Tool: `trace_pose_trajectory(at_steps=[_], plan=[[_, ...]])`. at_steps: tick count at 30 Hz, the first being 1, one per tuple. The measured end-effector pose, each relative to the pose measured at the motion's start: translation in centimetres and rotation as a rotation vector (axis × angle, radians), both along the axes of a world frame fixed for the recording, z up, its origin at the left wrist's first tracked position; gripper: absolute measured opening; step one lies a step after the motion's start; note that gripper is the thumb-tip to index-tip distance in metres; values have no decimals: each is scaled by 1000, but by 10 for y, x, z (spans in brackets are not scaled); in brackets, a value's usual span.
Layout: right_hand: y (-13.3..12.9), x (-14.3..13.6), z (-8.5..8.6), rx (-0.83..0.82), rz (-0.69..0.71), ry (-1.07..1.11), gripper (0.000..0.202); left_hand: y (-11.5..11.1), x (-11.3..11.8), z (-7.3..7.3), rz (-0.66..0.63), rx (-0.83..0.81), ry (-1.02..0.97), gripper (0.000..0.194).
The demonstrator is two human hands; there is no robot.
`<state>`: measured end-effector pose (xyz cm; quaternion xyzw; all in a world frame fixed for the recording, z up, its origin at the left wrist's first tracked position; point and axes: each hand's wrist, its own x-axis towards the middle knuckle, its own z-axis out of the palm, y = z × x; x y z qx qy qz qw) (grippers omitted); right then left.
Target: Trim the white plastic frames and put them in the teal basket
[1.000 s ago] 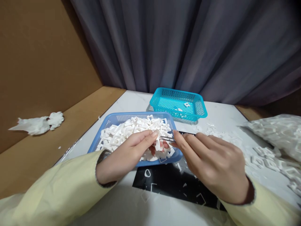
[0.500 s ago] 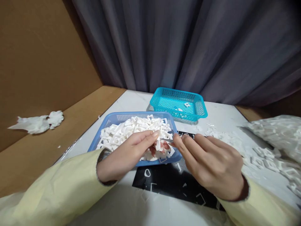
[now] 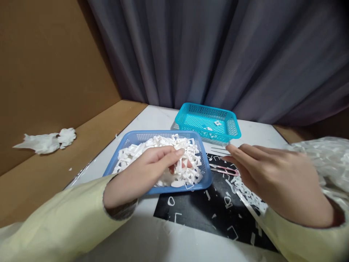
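My left hand is over a blue basket heaped with small white plastic pieces. Its thumb and fingers are closed on a white plastic piece, partly covered by the fingers. Out to the right, my right hand grips a pair of tweezers; the two slim prongs point left, apart from each other, while the rest is hidden in the hand. Below the prongs lie pink-handled thread snips on a black mat.
Behind stands a turquoise basket with a few white pieces inside. Thin white scraps litter the mat. A clear plastic bag bulges at the right, and crumpled white tissue lies at the left.
My right hand has drawn away to the right with the tweezers, off the piece in my left hand. The snips now show. My left hand has barely moved.
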<state>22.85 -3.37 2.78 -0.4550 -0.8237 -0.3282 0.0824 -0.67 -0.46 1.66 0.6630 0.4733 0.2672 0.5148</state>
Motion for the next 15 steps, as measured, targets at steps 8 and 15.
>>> trace_pose_trajectory(at_steps=[8,15], plan=[[-10,-21,-9,-33,118,233,19,-2,5,-5,-29,-193,-157,30],[-14,-35,-21,-26,155,194,18,-1,7,-10,-56,-263,-186,33]])
